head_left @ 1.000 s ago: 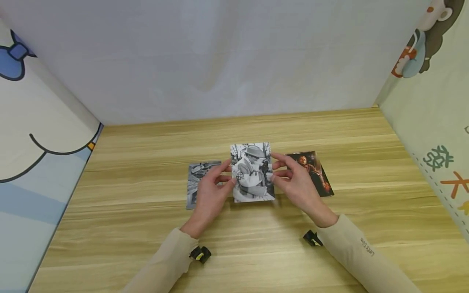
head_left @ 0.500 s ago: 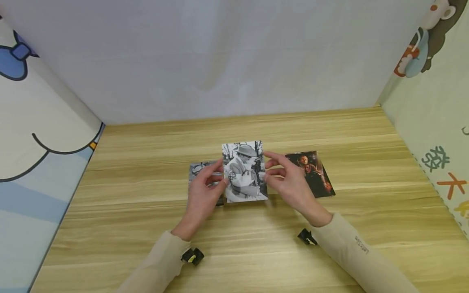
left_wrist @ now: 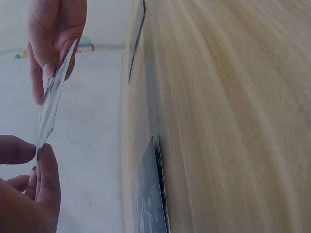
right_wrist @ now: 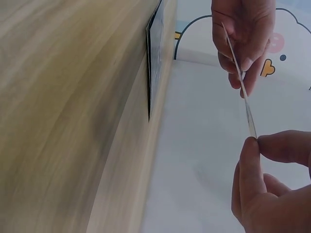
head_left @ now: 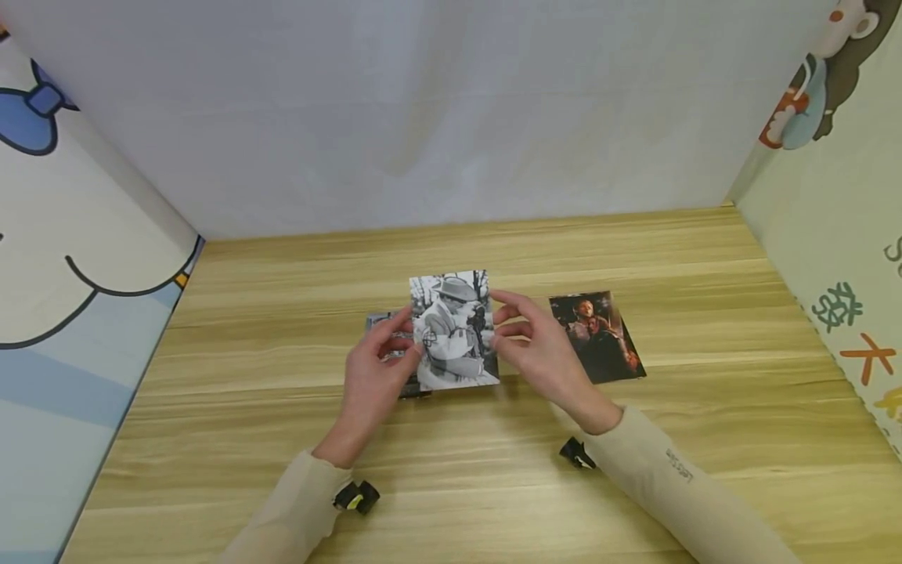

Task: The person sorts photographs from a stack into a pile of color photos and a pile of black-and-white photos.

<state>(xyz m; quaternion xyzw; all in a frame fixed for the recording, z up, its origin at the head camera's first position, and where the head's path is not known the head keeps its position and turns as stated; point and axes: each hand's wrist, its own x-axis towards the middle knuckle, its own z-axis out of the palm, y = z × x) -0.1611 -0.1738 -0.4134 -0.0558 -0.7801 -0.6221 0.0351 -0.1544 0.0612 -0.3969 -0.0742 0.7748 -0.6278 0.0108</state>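
A black-and-white photo card [head_left: 458, 333], showing a figure in a brimmed hat, is held up between both hands. My left hand [head_left: 369, 376] pinches its left edge between thumb and fingers; my right hand [head_left: 546, 360] pinches the right edge. In both wrist views the card appears nearly edge-on, raised above the table. Beneath it and the left hand lies a greyish photo card [head_left: 416, 387], mostly hidden in the head view; from the right wrist, layered edges show in this dark stack [right_wrist: 154, 63]. A dark reddish photo card [head_left: 599, 337] lies right of the right hand.
The wood-grain table [head_left: 493, 486] runs back to a pale cloth wall [head_left: 451, 117]. Cartoon-printed panels stand at the left [head_left: 106, 204] and right [head_left: 831, 235]. A small black device [head_left: 357, 497] sits at the left cuff, another black device [head_left: 578, 453] at the right.
Both hands have carried the black-and-white photo card leftward, so it now overlaps more of the greyish card below. The reddish card at the right is now fully uncovered by the right hand.
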